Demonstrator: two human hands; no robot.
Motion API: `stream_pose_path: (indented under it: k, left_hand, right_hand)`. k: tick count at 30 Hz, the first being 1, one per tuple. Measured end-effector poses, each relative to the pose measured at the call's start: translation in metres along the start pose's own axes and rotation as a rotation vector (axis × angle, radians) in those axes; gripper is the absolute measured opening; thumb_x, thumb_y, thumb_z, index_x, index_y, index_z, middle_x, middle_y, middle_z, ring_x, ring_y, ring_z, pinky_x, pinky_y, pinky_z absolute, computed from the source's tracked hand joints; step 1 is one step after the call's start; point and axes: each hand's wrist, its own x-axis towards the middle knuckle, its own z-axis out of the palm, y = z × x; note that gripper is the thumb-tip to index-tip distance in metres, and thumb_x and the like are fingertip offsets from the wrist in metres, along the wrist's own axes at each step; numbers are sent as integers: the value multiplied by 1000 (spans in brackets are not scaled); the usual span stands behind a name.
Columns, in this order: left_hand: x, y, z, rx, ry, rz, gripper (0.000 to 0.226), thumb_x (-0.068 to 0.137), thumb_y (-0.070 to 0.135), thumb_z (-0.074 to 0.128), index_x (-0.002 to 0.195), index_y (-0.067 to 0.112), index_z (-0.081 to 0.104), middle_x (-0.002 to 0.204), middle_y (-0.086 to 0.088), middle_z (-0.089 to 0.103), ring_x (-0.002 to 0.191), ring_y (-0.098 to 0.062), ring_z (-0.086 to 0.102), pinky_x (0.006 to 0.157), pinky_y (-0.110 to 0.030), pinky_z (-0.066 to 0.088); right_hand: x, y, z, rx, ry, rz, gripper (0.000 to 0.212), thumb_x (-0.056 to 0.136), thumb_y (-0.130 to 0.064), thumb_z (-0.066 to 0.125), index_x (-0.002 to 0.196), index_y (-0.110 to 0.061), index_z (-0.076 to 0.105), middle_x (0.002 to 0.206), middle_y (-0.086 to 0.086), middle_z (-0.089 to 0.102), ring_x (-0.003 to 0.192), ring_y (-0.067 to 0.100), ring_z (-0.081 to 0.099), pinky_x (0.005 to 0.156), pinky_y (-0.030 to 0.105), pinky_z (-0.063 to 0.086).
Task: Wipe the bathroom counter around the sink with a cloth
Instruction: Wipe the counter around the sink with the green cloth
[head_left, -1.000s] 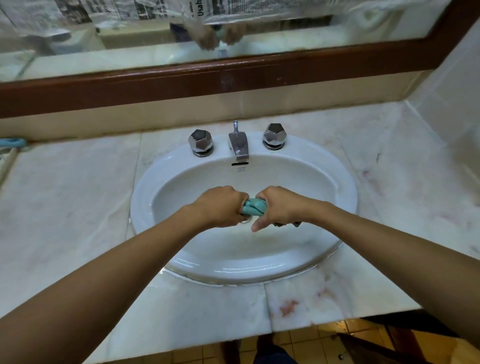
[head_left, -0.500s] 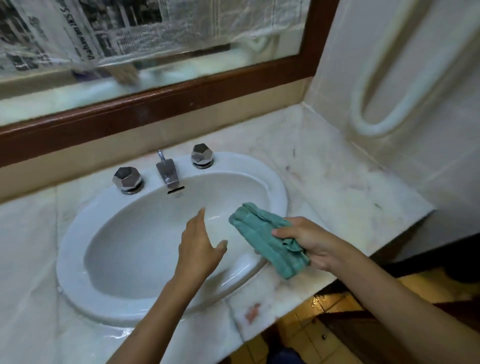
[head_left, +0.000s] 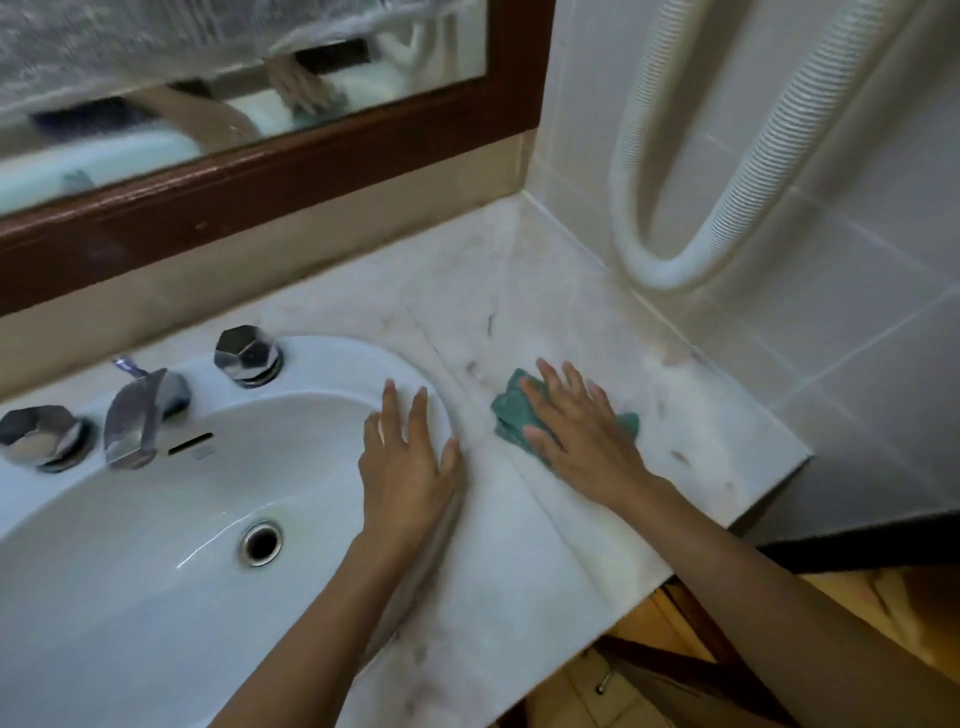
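Now the marble counter (head_left: 597, 530) stretches right of the white sink (head_left: 156, 597); the left hand (head_left: 410, 467) lies flat, fingers spread, on the sink's rim, and the right hand (head_left: 582, 431), splayed, presses the green cloth (head_left: 511, 415) onto the counter beside the basin.

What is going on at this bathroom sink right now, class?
A person is wiping the marble counter to the right of the sink. The right hand lies flat, fingers spread, pressing a green cloth onto the counter. The left hand rests open on the sink's right rim, holding nothing. Faint dark marks show on the counter beyond the cloth, so wiping there looks unfinished.
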Motion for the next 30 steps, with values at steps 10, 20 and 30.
stream_pose_path:
  k: [10, 20, 30]
  left_hand:
    - [23, 7, 27, 182, 27, 9, 70, 94, 59, 16, 153, 22, 18, 164, 0, -7, 148, -35, 9, 118, -45, 5]
    - [44, 6, 38, 141, 59, 42, 60, 102, 46, 17, 151, 12, 25, 163, -10, 6, 148, -13, 1, 118, -44, 1]
    - [31, 8, 41, 83, 122, 28, 53, 103, 34, 24, 148, 8, 35, 161, -12, 17, 146, -10, 5, 118, -49, 9]
  right_hand:
    - [129, 94, -13, -101, 94, 223, 56, 100, -44, 15, 152, -25, 13, 162, 1, 8, 147, 30, 0, 115, 46, 8]
    - [249, 5, 23, -43, 57, -72, 57, 101, -38, 19, 151, -12, 18, 160, 7, 13, 146, 31, 13, 113, 44, 19]
    - [30, 39, 41, -53, 31, 71, 63, 95, -44, 25, 150, -14, 25, 158, 5, 23, 144, 28, 22, 110, 44, 27]
